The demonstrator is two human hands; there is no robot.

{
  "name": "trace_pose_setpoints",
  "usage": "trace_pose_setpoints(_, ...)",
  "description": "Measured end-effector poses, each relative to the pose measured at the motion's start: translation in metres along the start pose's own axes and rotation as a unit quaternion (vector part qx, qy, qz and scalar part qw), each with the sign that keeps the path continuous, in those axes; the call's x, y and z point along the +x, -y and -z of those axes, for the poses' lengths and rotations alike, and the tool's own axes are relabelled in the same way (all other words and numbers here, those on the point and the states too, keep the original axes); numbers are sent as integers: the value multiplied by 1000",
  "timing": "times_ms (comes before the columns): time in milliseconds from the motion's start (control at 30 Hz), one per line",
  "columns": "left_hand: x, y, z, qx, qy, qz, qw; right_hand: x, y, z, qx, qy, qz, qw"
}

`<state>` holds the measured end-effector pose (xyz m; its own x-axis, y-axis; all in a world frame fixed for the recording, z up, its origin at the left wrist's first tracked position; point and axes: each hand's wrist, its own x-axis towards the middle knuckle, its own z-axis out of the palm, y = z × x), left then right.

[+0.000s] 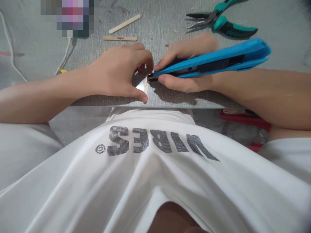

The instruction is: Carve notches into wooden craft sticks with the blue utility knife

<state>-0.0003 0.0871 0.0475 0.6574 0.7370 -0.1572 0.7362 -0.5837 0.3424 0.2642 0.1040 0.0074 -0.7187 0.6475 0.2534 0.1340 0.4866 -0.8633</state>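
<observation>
The gray, woven-textured bench [170,19] carries teal-handled pliers [218,21] at its far side. Left of the pliers lie two wooden sticks well apart from them, a plain stick [124,24] and a notched stick [120,38] just nearer. Farther left of the pliers trails a white cable [66,53]. Nearer than the pliers lies a pale strip [145,86].

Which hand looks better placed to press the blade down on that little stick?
Probably the right hand: it grips the blue knife, its tip at the stick. The left hand only holds the stick steady.
</observation>
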Motion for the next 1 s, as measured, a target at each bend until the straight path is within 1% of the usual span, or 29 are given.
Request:
trace_pose_setpoints(33, 0, 0, 0, -8, -2, 0, 1000, 0, 0, 0, -34, -5, 30, 999)
trace_pose_setpoints(100, 0, 1, 0, -20, -6, -1, 1000, -1, -1, -1, -118, -21, 100, 988)
trace_pose_setpoints(367, 0, 2, -1, -24, -2, 0, 1000, 0, 1, 0, -125, -13, 107, 986)
trace_pose_setpoints(500, 0, 0, 0, -42, 0, 8, 999, -1, 4, 0, -119, -9, 91, 989)
trace_pose_setpoints(567, 0, -2, 1, -24, 3, 9, 1000, -1, 7, 0, -127, -4, 75, 989)
trace_pose_setpoints(633, 1, -3, 1, 4, 6, 7, 1000, -1, 8, 0, -134, -6, 76, 988)
trace_pose_setpoints(767, 1, -2, 2, 22, -2, 4, 1000, 5, 8, -3, -136, -2, 116, 984)
trace_pose_setpoints(867, 1, -2, 1, 15, -2, 6, 1000, 13, 4, -4, -115, 18, 155, 981)
trace_pose_setpoints(1000, 0, -3, 1, 3, -5, 6, 1000, 24, 0, -1, -117, 53, 179, 975)
